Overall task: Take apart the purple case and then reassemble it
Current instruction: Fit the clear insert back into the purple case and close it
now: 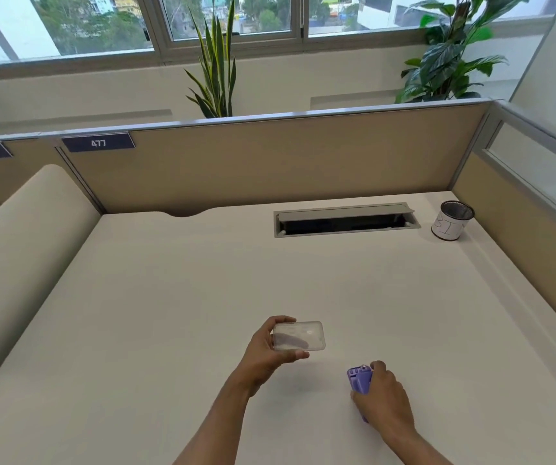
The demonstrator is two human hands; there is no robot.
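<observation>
Purple case (359, 379) lies split: its purple body at 5 o'clock on the desk (169, 297), gripped by the right hand (382, 396); the left hand (266, 347) holds the clear cover (298, 335) near 6 o'clock. Disassembly looks complete; reassembly likely calls for aligning both halves.

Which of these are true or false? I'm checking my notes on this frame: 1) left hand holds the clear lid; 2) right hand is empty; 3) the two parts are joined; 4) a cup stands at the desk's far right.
1) True: the left hand holds the clear lid.
2) False: the right hand grips the purple part.
3) False: the parts are apart, one in each hand.
4) True: the cup stands there on the desk.
</observation>
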